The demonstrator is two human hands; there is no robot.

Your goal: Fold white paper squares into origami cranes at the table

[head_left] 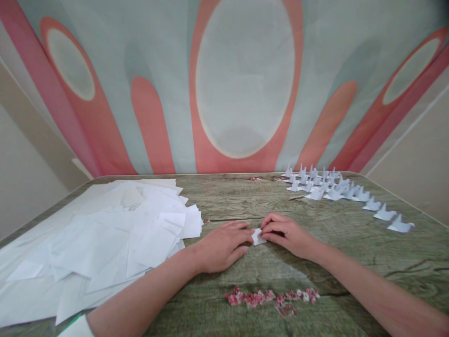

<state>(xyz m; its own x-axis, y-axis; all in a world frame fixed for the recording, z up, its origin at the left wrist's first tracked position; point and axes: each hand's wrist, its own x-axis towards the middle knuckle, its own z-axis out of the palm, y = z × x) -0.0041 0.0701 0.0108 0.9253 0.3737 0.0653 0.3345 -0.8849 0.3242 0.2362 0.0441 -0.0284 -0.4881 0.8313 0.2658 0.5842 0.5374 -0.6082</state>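
"Where is the paper?"

"The small folded white paper [258,238] lies on a wood-patterned table [224,199], well in from the far edge and a little nearer the right edge than the left, between a person's two bare hands."

"And the hands?"

"The left hand [224,245], palm down with fingers loosely stretched, rests its fingertips at the paper's left side. The right hand [286,234], fingers bent, pinches the right side."

"Which way does the paper point?"

"One visible corner points toward the table's far edge. Fingers cover the sides, so its long axis cannot be told. It appears flat against the table."

"What surrounds them?"

"A spread of loose white sheets [105,238] covers the left side, overlapping at many angles. White paper birds [400,225] stand in rows by the far right corner, trailing down toward the right edge. Pink flowers [252,298], apparently printed, show on the nearer part. A coral-and-grey backdrop [242,93] rises behind the far edge."
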